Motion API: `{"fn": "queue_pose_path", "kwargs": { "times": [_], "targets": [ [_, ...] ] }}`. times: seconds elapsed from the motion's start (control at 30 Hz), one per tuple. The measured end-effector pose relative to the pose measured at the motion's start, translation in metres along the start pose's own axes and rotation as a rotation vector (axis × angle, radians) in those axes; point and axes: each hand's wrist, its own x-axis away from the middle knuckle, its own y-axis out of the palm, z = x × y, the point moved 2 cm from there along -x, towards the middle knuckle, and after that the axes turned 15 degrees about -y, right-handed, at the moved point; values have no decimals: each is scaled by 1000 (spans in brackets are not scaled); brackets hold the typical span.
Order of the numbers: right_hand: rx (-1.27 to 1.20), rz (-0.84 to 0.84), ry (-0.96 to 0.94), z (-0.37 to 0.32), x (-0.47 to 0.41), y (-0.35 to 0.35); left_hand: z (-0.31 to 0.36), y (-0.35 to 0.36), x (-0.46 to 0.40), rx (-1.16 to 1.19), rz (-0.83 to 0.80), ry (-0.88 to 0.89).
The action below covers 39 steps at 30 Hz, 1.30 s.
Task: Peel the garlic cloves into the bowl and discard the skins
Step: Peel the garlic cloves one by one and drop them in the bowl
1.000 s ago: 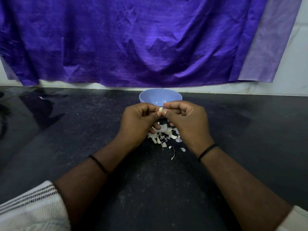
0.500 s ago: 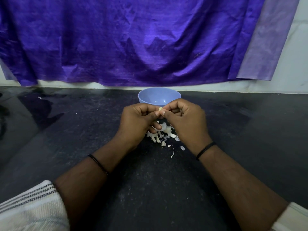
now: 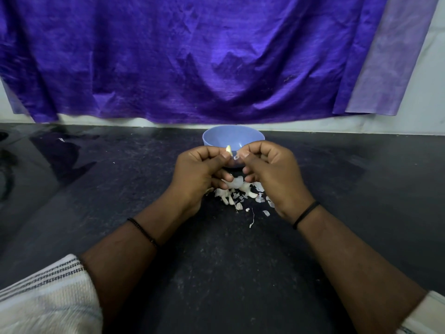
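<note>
Garlic first: loose cloves and skins (image 3: 237,192) lie heaped on the dark worktop (image 3: 216,273) just below my hands. Above them, my left hand (image 3: 199,169) pinches a small pale clove (image 3: 228,149) at its tip, fingers curled. My right hand (image 3: 269,169) pinches a thin flake of skin (image 3: 236,157) just beside it. I judge the clove light, firm and a bit slick once bare; the skin is papery and tears. Hold by the ends. Beyond sits the blue bowl (image 3: 216,138). I read no writing anywhere.
</note>
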Motion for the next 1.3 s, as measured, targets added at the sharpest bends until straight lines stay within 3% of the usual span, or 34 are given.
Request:
{"fn": "queue_pose_path", "kwargs": {
  "times": [0.13,0.27,0.53,0.7,0.87,1.1,1.3],
  "targets": [
    [37,-61,75,-3,-5,-8,3,-2,-1,34,22,-7],
    [263,-127,47,2,-5,-17,2,-4,-1,15,32,-7],
    [242,-177,149,9,-5,-19,0,-2,-1,-34,9,-41],
    [254,-297,189,7,-5,-19,0,-2,0,-56,-9,-59],
    [274,-80,36,4,-8,-23,-3,0,-2,-64,-64,-107],
    [138,-131,-35,0,-4,-11,-5,4,0,-79,-185,-147],
    [46,0,70,2,-4,-13,-4,4,1,-80,-146,-101]
  ]
}}
